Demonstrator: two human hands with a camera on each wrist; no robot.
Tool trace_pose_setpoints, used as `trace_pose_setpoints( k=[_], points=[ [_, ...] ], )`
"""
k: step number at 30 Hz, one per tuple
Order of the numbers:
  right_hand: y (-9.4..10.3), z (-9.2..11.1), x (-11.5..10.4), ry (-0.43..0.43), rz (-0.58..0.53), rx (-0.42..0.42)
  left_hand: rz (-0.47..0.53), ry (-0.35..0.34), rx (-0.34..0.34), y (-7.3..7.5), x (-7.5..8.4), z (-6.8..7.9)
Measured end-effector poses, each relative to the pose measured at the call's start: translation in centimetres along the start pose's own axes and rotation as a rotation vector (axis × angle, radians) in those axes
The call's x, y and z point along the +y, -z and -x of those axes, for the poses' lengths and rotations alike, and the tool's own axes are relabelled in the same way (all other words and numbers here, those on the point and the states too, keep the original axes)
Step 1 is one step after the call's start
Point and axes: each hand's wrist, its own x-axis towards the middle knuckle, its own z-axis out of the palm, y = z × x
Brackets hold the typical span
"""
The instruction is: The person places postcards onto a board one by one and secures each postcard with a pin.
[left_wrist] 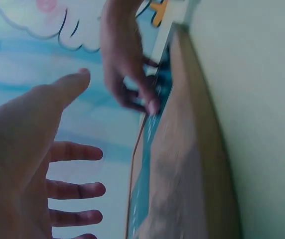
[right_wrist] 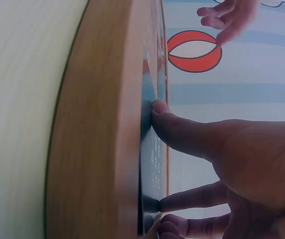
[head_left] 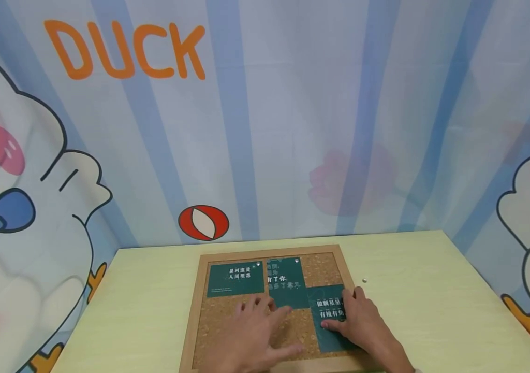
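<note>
A cork board (head_left: pixel 227 326) in a wooden frame lies on the table with three dark green cards bearing white writing. My right hand (head_left: pixel 365 321) rests on the right-hand card (head_left: pixel 335 339), which reaches over the frame's right side. Its thumb (right_wrist: pixel 182 132) and index fingertip press the card face, spread apart. My left hand (head_left: pixel 251 334) hovers over the lower left of the board, fingers spread, holding nothing. Above it are the left card (head_left: pixel 223 285) and the middle card (head_left: pixel 288 298), each with a small shiny pin at its top.
On the pale table (head_left: pixel 432 295), just right of the frame, lies a small shiny pin (head_left: pixel 364 280). Behind the table hangs a striped blue and white curtain (head_left: pixel 283 129) with duck drawings. The board's wooden frame (right_wrist: pixel 90 139) stands slightly above the table.
</note>
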Motion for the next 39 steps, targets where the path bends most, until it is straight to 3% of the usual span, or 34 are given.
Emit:
trace_pose_setpoints(
  k=[5, 10, 17, 27, 39],
  points=[
    [0.1, 0.0, 0.1, -0.001, -0.007, 0.000, -0.083, -0.117, -0.080, -1.5, 1.8, -0.9],
    [0.0, -0.1, 0.0, -0.007, 0.007, -0.003, -0.148, -0.125, -0.118, -2.9, 2.6, -1.9],
    [0.0, -0.1, 0.0, -0.023, 0.016, -0.013, -0.167, -0.101, -0.192, -4.1, 3.1, -2.6],
    [-0.1, -0.1, 0.1, -0.016, 0.005, -0.002, -0.240, -0.091, -0.174, -4.5, 3.4, -2.8],
    [0.5, -0.3, 0.8, -0.049, -0.064, -0.040, -0.240, -0.076, -0.179, -4.2, 3.8, -3.3]
  ],
)
